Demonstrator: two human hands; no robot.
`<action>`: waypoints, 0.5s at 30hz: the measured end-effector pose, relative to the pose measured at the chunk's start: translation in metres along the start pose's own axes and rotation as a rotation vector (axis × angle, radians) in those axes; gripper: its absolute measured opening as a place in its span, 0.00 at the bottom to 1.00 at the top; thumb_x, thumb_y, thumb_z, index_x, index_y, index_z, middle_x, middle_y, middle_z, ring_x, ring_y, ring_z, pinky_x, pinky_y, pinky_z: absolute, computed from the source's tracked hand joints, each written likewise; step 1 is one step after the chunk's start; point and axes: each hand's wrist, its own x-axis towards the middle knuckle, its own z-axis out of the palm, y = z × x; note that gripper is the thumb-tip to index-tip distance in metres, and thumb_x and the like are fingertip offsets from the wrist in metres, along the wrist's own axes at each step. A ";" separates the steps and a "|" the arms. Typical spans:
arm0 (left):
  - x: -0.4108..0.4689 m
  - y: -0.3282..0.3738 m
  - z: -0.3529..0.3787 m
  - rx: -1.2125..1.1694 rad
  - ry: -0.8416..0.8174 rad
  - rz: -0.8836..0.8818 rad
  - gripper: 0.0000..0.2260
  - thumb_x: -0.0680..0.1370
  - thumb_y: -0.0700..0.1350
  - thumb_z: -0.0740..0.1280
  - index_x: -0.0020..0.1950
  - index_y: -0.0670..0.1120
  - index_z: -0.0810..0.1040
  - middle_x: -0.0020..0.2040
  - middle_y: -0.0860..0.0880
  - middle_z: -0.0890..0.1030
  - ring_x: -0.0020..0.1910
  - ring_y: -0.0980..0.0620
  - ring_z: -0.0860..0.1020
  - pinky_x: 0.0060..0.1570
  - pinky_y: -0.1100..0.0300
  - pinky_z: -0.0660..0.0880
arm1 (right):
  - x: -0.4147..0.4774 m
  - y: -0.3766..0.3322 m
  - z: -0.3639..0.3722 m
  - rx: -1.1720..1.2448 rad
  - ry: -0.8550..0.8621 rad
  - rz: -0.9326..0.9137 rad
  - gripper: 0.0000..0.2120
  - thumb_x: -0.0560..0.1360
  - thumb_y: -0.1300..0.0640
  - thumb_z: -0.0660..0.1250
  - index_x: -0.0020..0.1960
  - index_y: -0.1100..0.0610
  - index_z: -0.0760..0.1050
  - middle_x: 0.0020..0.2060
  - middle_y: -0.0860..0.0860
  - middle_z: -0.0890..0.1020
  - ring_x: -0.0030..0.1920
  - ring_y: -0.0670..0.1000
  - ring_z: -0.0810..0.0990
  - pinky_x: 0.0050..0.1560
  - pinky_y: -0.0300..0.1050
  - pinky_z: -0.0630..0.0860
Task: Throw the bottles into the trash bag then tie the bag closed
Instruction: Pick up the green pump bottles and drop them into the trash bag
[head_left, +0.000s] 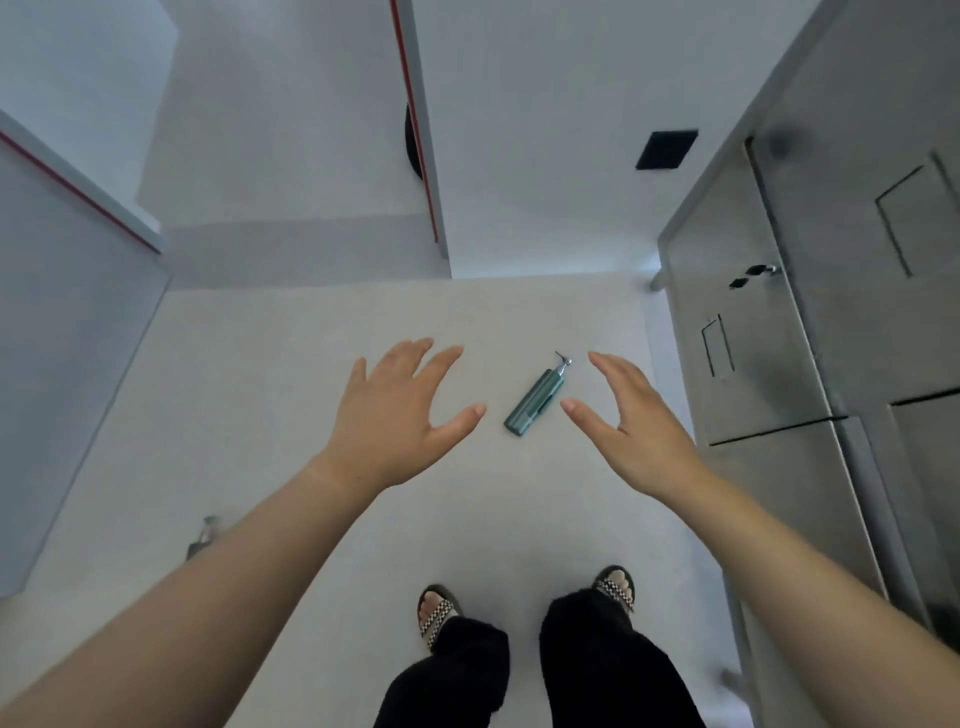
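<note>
Pale floor (311, 389) beside a steel cabinet (831, 312): a green pump bottle (535, 402) lies flat, nozzle toward one o'clock.
Left hand (395, 415) and right hand (634, 426) flank it above, each grip released, fingers spread, grasping nothing.

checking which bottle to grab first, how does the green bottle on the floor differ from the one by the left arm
The green bottle lies flat in full view on the floor, between the left hand and right hand; the other bottle is half hidden behind the left forearm. The green one is teal with a pump top; the other looks dark with a pale top, too blurred for detail. Neither is held: both hands are open and empty.
</note>
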 end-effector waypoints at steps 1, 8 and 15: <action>0.017 -0.009 0.033 -0.011 -0.010 -0.013 0.33 0.71 0.69 0.48 0.73 0.56 0.59 0.75 0.49 0.62 0.74 0.49 0.58 0.71 0.40 0.55 | 0.022 0.022 0.024 -0.005 -0.011 0.014 0.33 0.75 0.38 0.57 0.75 0.50 0.54 0.75 0.48 0.58 0.74 0.48 0.56 0.70 0.41 0.55; 0.126 -0.067 0.286 0.007 -0.102 -0.068 0.32 0.73 0.68 0.47 0.73 0.56 0.57 0.75 0.48 0.60 0.75 0.49 0.56 0.71 0.39 0.52 | 0.156 0.196 0.196 -0.038 -0.042 0.103 0.33 0.75 0.38 0.58 0.75 0.48 0.53 0.76 0.51 0.56 0.74 0.52 0.55 0.70 0.49 0.59; 0.199 -0.114 0.482 0.037 -0.137 -0.023 0.31 0.73 0.68 0.48 0.73 0.56 0.56 0.76 0.48 0.60 0.75 0.49 0.55 0.71 0.41 0.52 | 0.252 0.324 0.333 -0.298 -0.124 0.039 0.30 0.76 0.38 0.57 0.75 0.46 0.55 0.76 0.51 0.55 0.75 0.55 0.52 0.70 0.59 0.60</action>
